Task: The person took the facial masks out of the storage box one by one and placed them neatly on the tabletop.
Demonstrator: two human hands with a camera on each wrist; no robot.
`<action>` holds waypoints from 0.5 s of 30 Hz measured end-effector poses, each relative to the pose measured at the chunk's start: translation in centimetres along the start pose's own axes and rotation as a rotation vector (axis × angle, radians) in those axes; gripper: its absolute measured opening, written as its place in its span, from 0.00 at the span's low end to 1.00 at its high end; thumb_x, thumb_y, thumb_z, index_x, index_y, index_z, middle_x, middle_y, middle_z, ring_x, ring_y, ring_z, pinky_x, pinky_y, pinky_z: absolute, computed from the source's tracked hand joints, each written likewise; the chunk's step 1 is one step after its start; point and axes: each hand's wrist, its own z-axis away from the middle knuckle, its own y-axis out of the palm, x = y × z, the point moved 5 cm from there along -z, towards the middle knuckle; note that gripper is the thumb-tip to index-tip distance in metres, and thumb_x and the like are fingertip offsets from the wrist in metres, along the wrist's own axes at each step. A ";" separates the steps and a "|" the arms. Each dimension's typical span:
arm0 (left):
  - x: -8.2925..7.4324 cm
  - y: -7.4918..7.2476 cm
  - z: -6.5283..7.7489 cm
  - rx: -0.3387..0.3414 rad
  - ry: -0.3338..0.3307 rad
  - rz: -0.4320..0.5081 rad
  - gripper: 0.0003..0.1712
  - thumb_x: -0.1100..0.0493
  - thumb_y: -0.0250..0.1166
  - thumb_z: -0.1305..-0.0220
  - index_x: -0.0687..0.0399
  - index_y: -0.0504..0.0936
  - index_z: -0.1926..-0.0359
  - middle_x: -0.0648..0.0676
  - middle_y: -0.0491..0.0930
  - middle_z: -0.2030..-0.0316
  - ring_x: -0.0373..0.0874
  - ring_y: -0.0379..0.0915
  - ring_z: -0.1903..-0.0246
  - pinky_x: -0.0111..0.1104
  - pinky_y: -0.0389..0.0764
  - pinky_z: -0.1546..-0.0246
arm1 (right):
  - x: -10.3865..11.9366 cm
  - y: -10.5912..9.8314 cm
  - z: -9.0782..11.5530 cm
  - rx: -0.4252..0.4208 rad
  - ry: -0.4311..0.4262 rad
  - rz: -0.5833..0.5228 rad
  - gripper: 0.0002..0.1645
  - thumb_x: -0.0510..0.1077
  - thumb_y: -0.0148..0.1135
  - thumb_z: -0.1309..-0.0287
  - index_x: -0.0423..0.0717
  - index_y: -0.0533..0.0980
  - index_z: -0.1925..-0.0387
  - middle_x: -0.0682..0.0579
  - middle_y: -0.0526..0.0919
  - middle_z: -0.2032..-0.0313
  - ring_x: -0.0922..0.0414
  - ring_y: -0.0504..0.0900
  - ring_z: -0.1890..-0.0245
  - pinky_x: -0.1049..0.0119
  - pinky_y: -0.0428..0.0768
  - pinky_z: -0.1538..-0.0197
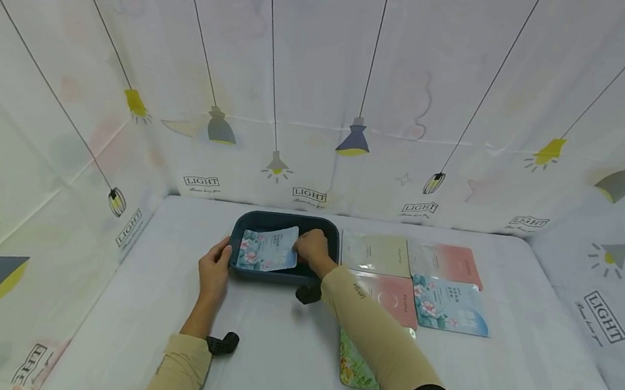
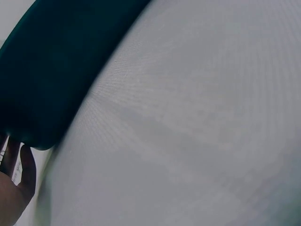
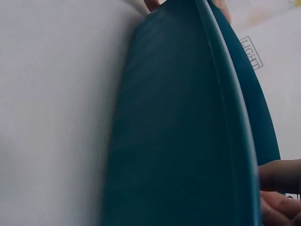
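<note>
A dark teal rectangular tray stands on the white table, and a flat blue packet with pink flowers lies in its left part. My left hand holds the tray's left end, with thumb and fingers at the rim. In the left wrist view those fingers are against the tray's dark wall. Reaching over the tray, my right hand pinches the packet's right edge with curled fingers. The right wrist view shows the fingers beyond the tray's long rim; the packet is hidden there.
Right of the tray lie more flat packets: a beige one, a pink one, another pink one, and a blue floral one. A green floral packet is partly under my right sleeve. A printed curtain surrounds the table.
</note>
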 end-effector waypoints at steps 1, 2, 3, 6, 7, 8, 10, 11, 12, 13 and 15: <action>0.0 0.0 0.0 0.001 0.001 0.001 0.23 0.60 0.51 0.26 0.65 0.71 0.35 0.62 0.72 0.35 0.50 0.66 0.34 0.09 0.69 0.53 | 0.0 0.0 0.0 0.003 0.003 -0.013 0.08 0.32 0.64 0.46 0.36 0.82 0.62 0.42 0.84 0.56 0.53 0.84 0.65 0.67 0.83 0.69; -0.1 0.0 0.0 0.000 0.000 0.001 0.23 0.60 0.51 0.26 0.65 0.71 0.35 0.62 0.72 0.35 0.50 0.66 0.34 0.09 0.69 0.53 | 0.0 -0.1 0.0 0.005 0.002 -0.026 0.09 0.32 0.65 0.46 0.36 0.82 0.61 0.42 0.84 0.56 0.53 0.84 0.65 0.66 0.83 0.68; -0.1 0.0 0.0 -0.002 0.001 0.001 0.23 0.60 0.51 0.26 0.66 0.71 0.35 0.63 0.72 0.35 0.51 0.66 0.34 0.09 0.68 0.53 | 0.0 -0.2 0.0 0.007 0.004 -0.037 0.09 0.33 0.65 0.45 0.36 0.82 0.61 0.42 0.84 0.56 0.53 0.84 0.64 0.66 0.83 0.67; -0.2 0.0 0.0 -0.003 0.004 -0.001 0.23 0.61 0.51 0.26 0.66 0.71 0.35 0.64 0.71 0.35 0.51 0.66 0.34 0.09 0.68 0.53 | 0.0 -0.4 0.1 0.007 0.011 -0.071 0.09 0.32 0.65 0.46 0.36 0.82 0.61 0.42 0.85 0.57 0.52 0.85 0.65 0.64 0.84 0.65; -0.1 0.0 0.0 -0.002 0.003 0.000 0.23 0.61 0.51 0.26 0.67 0.71 0.35 0.64 0.71 0.35 0.51 0.66 0.34 0.09 0.68 0.53 | 0.1 -0.4 0.2 0.006 0.014 -0.080 0.09 0.32 0.65 0.46 0.36 0.82 0.61 0.43 0.85 0.57 0.53 0.85 0.65 0.64 0.84 0.65; -0.1 0.0 0.0 -0.002 0.002 -0.002 0.23 0.61 0.51 0.26 0.67 0.71 0.35 0.64 0.71 0.35 0.51 0.65 0.33 0.09 0.68 0.53 | 0.1 -0.5 0.2 0.004 0.014 -0.090 0.09 0.32 0.65 0.46 0.35 0.83 0.61 0.43 0.86 0.58 0.53 0.85 0.66 0.64 0.84 0.65; 0.1 0.0 -0.2 0.002 0.001 -0.005 0.23 0.61 0.51 0.26 0.66 0.70 0.35 0.63 0.71 0.35 0.51 0.65 0.33 0.09 0.68 0.51 | 0.1 -0.7 0.2 -0.003 0.011 -0.104 0.08 0.32 0.65 0.46 0.35 0.83 0.62 0.43 0.86 0.60 0.53 0.85 0.68 0.64 0.84 0.67; 0.4 0.0 -0.3 0.002 -0.003 0.000 0.23 0.61 0.51 0.26 0.66 0.71 0.35 0.63 0.71 0.34 0.50 0.65 0.33 0.10 0.68 0.51 | 0.1 -0.8 0.3 -0.003 0.007 -0.113 0.08 0.32 0.65 0.46 0.34 0.83 0.62 0.43 0.86 0.60 0.54 0.84 0.69 0.64 0.84 0.67; 0.8 0.0 -0.5 0.001 -0.006 0.003 0.23 0.60 0.52 0.26 0.65 0.71 0.35 0.62 0.71 0.34 0.50 0.65 0.33 0.10 0.68 0.51 | 0.2 -0.8 0.3 -0.003 0.002 -0.122 0.08 0.31 0.65 0.46 0.34 0.83 0.62 0.43 0.86 0.61 0.54 0.84 0.69 0.65 0.84 0.67; 1.2 0.0 -0.7 -0.001 -0.009 0.007 0.23 0.59 0.52 0.26 0.63 0.71 0.35 0.62 0.71 0.34 0.49 0.65 0.33 0.10 0.68 0.50 | 0.2 -0.9 0.4 0.002 -0.002 -0.133 0.08 0.31 0.64 0.46 0.34 0.83 0.62 0.42 0.86 0.60 0.54 0.84 0.68 0.64 0.84 0.66; 2.1 -0.1 -1.1 -0.007 -0.012 0.014 0.23 0.58 0.52 0.26 0.61 0.72 0.35 0.60 0.71 0.34 0.47 0.64 0.33 0.11 0.68 0.48 | 0.4 -1.1 0.5 0.017 -0.010 -0.156 0.09 0.31 0.64 0.46 0.34 0.83 0.62 0.42 0.86 0.59 0.54 0.84 0.67 0.64 0.84 0.65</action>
